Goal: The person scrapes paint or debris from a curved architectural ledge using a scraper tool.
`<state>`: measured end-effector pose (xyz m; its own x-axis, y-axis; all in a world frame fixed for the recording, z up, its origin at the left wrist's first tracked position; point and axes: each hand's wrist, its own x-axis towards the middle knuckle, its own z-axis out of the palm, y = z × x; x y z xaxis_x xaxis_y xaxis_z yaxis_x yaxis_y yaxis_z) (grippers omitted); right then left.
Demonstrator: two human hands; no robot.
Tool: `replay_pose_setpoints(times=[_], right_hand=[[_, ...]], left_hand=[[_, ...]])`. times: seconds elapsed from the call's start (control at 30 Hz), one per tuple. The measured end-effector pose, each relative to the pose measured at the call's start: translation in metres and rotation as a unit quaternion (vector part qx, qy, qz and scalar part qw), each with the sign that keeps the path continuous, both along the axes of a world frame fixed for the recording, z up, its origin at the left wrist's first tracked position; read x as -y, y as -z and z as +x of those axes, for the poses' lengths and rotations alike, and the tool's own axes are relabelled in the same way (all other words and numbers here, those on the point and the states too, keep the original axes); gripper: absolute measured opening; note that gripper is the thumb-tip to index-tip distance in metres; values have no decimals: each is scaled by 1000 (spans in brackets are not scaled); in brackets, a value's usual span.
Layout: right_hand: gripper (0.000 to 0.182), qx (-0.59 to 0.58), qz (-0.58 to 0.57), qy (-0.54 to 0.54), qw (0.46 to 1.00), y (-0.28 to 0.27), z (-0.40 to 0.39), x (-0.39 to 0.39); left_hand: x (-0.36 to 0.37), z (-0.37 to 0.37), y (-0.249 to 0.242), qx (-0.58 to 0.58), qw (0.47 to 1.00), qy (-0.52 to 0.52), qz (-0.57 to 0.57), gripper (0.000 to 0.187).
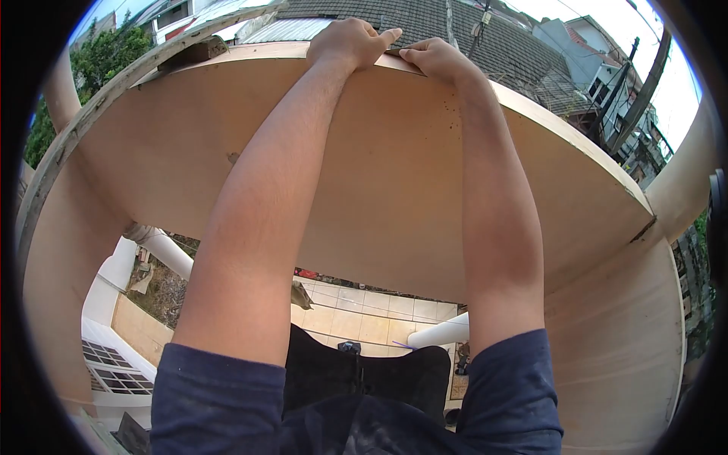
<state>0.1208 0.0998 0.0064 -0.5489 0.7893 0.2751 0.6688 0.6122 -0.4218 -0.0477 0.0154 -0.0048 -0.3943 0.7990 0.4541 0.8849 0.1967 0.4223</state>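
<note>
Both my arms reach forward to the far edge of a curved, cream-coloured wall (387,167). My left hand (351,44) rests at the wall's top edge, fingers curled, thumb pointing right. Just right of it, my right hand (436,58) is bent over the same edge with its fingers closed. Between the two hands a small dark, thin piece shows at the edge, and the fingertips of my right hand meet it. Whether my left hand grips anything is hidden. Small dark specks mark the wall below my right hand.
A weathered strip (68,140) curves along the left side, with a dark block (193,53) under it. Beyond the wall are tiled roofs (508,53), trees and poles. Far below lie a tiled floor (364,326), white columns and a barred window (117,368).
</note>
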Motion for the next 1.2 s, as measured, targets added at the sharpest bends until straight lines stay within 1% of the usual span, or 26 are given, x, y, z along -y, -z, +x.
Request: replay_pose_setpoints(times=[0.07, 0.13, 0.17, 0.23, 0.27, 0.33, 0.37, 0.43, 0.47, 0.5, 0.53, 0.6, 0.67, 0.73, 0.77, 0.83, 0.9, 0.97, 1.0, 1.07, 1.1, 1.17, 1.2], right_hand=[[41, -19, -15, -1, 1000, 3, -3, -8], [40, 15, 58, 120, 991, 11, -16, -28], [40, 13, 59, 120, 991, 11, -14, -30], [40, 35, 33, 42, 998, 5, -7, -14], [40, 34, 33, 41, 998, 3, -3, -9], [42, 15, -48, -81, 995, -2, 6, -8], [42, 17, -46, -82, 995, -3, 4, -7], [42, -1, -42, -35, 999, 0, 0, -12], [42, -1, -43, -34, 999, 3, -6, -14], [42, 23, -1, 63, 998, 6, -16, -14], [42, 46, 40, 158, 986, 7, -22, -15], [41, 48, 47, 155, 986, 7, -22, -14], [41, 51, 53, 154, 985, 8, -16, -11], [41, 27, -3, 13, 1000, 2, -1, -3], [41, 26, 1, 13, 1000, 0, 2, -3], [42, -27, -45, -70, 996, 2, 5, -3], [43, -17, -24, -63, 998, 1, 3, 0], [42, -1, -14, 18, 1000, -2, -1, 8], [42, -2, -13, 17, 1000, 0, -5, 2], [39, 30, 63, 164, 984, 10, -16, -17], [39, 29, 62, 164, 984, 10, -16, -16], [41, -2, 14, 108, 994, 10, -12, -15], [41, -2, 15, 108, 994, 8, -7, -11]], left_hand=[[-1, 2, 1, -6, 1000, -6, 5, 63], [1, 3, 0, -1, 1000, -2, -2, 63], [2, 2, -2, 2, 1000, 1, -9, 63], [1, 2, -2, 1, 1000, -1, -7, 63], [0, 1, -1, 4, 1000, -2, -6, 63], [0, 1, -2, 5, 1000, -1, -7, 63], [0, 1, -2, 8, 1000, 0, -9, 63], [2, 2, -3, 9, 1000, -2, -9, 63], [2, 3, -3, 9, 1000, -3, -11, 62], [1, 3, -1, 9, 1000, -2, -12, 62], [-1, 2, 0, 3, 1000, -2, -5, 62], [-1, 1, 0, -6, 1000, -3, 3, 62], [0, 2, -2, 4, 1000, -8, -16, 62], [0, 2, -1, -1, 1000, 0, -5, 61], [0, 1, 0, -3, 1000, 3, 5, 61], [5, 3, -2, 0, 1000, -3, 5, 59], [6, 5, -2, 12, 1000, -13, -4, 59], [5, 4, -4, 8, 1000, -6, -13, 59], [5, 3, -5, 4, 1000, -1, -20, 60], [4, 4, -4, 3, 1000, -6, -11, 60], [4, 4, -2, 5, 1000, -9, -2, 60], [2, 4, -2, 7, 1000, -10, -1, 60], [3, 5, -2, 10, 1000, -11, 1, 60]])
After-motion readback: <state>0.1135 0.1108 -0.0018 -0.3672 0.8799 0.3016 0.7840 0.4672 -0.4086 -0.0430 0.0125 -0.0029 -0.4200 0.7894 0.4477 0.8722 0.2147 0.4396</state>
